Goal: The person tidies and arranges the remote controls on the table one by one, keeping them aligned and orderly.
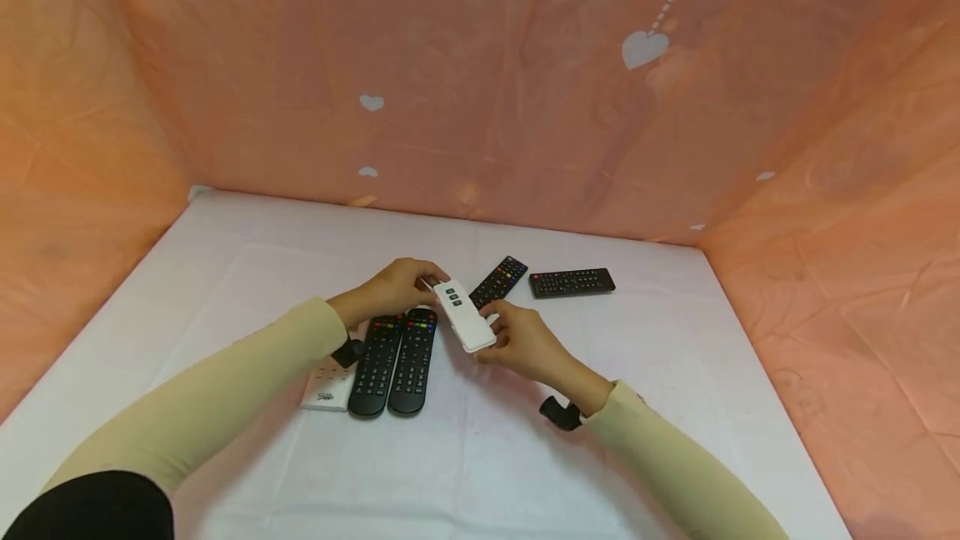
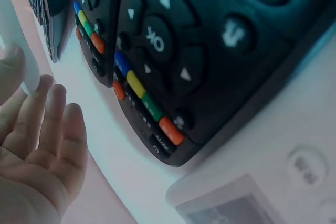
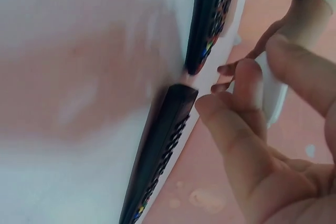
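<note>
Pinched by thumb and fingers of the left hand at the end towards the far left corner, outer fingers loose in the left wrist view; clamped at the opposite end between thumb and fingers of the right hand: a slim white remote, lifted clear of the bench near its middle. Face up, dark buttons uncovered; held only by the ends, probably for steadiness and a plain sight of the buttons.

Just beyond the right hand, partly hidden behind the white remote, a slanting black remote, one end towards the far edge. Farther towards the far right corner, a shorter-looking black remote, laid nearly along the far edge.

On the near side of the left hand, a long black remote and its lookalike, close alongside, coloured buttons at the far ends; perhaps paired for likeness. Right beside, towards the left edge, a white handset, partly covered by a black wristband. Past the far edge, orange cloth with pale hearts.
</note>
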Motion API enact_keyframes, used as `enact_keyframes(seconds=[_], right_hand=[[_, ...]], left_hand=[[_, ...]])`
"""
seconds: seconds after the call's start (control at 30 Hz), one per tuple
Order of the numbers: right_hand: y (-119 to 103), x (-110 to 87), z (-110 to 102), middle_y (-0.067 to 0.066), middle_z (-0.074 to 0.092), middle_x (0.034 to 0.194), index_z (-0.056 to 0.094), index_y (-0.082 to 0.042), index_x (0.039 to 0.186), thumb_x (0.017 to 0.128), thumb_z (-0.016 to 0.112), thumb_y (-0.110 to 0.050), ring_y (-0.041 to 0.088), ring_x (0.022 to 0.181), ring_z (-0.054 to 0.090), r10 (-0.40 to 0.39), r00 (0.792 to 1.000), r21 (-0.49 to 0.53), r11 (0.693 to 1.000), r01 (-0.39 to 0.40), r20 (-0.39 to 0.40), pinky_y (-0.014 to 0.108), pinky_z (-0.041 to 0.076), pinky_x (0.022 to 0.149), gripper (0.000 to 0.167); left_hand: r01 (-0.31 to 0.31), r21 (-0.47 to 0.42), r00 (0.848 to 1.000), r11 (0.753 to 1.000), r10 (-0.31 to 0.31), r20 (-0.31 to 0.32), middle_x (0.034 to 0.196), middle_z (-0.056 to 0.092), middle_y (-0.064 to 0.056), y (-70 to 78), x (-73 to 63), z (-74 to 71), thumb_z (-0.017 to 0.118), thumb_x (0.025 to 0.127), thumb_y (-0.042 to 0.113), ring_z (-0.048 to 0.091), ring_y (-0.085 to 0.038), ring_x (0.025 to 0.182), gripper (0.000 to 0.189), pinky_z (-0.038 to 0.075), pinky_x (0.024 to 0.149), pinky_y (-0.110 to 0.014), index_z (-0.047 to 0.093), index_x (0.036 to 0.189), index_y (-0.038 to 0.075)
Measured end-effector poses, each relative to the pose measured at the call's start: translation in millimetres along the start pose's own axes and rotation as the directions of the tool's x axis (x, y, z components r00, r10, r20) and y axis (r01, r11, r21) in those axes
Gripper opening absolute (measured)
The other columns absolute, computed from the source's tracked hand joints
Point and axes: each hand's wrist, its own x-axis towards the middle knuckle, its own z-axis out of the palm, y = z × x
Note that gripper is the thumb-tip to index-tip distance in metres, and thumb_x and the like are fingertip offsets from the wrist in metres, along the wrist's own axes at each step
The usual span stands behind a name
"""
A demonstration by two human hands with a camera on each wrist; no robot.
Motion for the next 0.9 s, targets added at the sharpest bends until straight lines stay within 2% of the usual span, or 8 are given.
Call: enact_keyframes(seconds=[0.13, 0.3, 0.37, 0.57, 0.67, 0.8, 0.9], right_hand=[[-4.3, -11.0, 6.2, 0.014, 0.070, 0.090, 0.055, 0.002, 0.121, 0.075, 0.078, -0.004, 0.011, 0.071, 0.067, -0.015, 1.000, -0.007, 1.000, 0.015, 0.000, 0.020, 0.052, 0.061, 0.052], [-7.4, -25.2, 16.0, 0.017, 0.072, 0.091, 0.054, 0.008, 0.124, 0.076, 0.072, 0.001, 0.014, 0.072, 0.069, -0.033, 0.999, -0.020, 0.999, 0.034, 0.020, 0.019, 0.052, 0.061, 0.051], [-8.7, -29.9, 19.3, 0.016, 0.072, 0.090, 0.056, 0.007, 0.121, 0.076, 0.073, 0.000, 0.013, 0.070, 0.070, -0.046, 0.999, -0.038, 0.998, 0.047, 0.022, 0.018, 0.052, 0.060, 0.049], [-9.7, -33.8, 25.7, 0.008, 0.074, 0.079, 0.067, 0.000, 0.102, 0.081, 0.064, 0.000, 0.008, 0.064, 0.067, -0.146, 0.989, -0.129, 0.982, 0.139, -0.041, 0.016, 0.050, 0.057, 0.021], [-8.5, -32.7, 26.4, 0.003, 0.073, 0.077, 0.068, -0.004, 0.100, 0.081, 0.064, -0.002, 0.005, 0.062, 0.063, -0.161, 0.986, -0.185, 0.971, 0.150, -0.043, 0.017, 0.049, 0.057, 0.020], [-6.3, -36.4, 28.5, 0.000, 0.070, 0.080, 0.068, -0.011, 0.101, 0.079, 0.072, -0.015, 0.004, 0.063, 0.056, -0.145, 0.989, -0.281, 0.948, 0.146, 0.027, 0.020, 0.045, 0.059, 0.023], [-6.5, -43.8, 33.6, 0.000, 0.068, 0.086, 0.066, -0.012, 0.105, 0.075, 0.079, -0.028, 0.006, 0.069, 0.055, -0.141, 0.985, -0.331, 0.929, 0.166, 0.097, 0.023, 0.045, 0.063, 0.036]], left_hand=[[-0.015, 0.008, 0.999, 1.000, 0.015, 0.028, 0.111, 0.069, -0.012, 0.8, -1.4, 1.5, 0.071, 0.086, 0.013, 0.063, -0.027, 0.106, 0.037, 0.051, 0.092, -0.039, 0.064, 0.121, 0.005], [-0.033, -0.005, 0.991, 0.999, 0.033, 0.128, 0.112, 0.069, -0.011, 1.4, -3.2, 3.9, 0.070, 0.087, 0.009, 0.063, -0.024, 0.105, 0.034, 0.053, 0.086, -0.034, 0.065, 0.120, 0.007], [-0.051, -0.020, 0.985, 0.999, 0.053, 0.165, 0.113, 0.068, -0.012, 2.0, -3.8, 5.4, 0.069, 0.086, 0.006, 0.064, -0.025, 0.106, 0.033, 0.054, 0.085, -0.033, 0.065, 0.119, 0.007], [-0.153, -0.011, 0.956, 0.988, 0.151, 0.250, 0.109, 0.069, -0.006, 6.6, -4.1, 11.9, 0.067, 0.087, 0.003, 0.064, -0.021, 0.106, 0.026, 0.051, 0.094, -0.035, 0.068, 0.112, 0.009], [-0.178, 0.025, 0.945, 0.984, 0.163, 0.285, 0.105, 0.071, -0.004, 10.8, -3.8, 13.6, 0.065, 0.088, 0.002, 0.064, -0.016, 0.100, 0.022, 0.052, 0.091, -0.033, 0.070, 0.108, 0.007], [-0.182, 0.099, 0.952, 0.978, 0.150, 0.266, 0.101, 0.071, -0.003, 11.7, -4.8, 12.9, 0.066, 0.087, 0.004, 0.064, -0.013, 0.095, 0.021, 0.052, 0.088, -0.031, 0.070, 0.107, 0.007], [-0.174, 0.146, 0.961, 0.974, 0.135, 0.243, 0.102, 0.069, -0.002, 10.0, -7.0, 11.3, 0.070, 0.085, 0.010, 0.063, -0.015, 0.095, 0.022, 0.051, 0.088, -0.032, 0.070, 0.108, 0.009]])
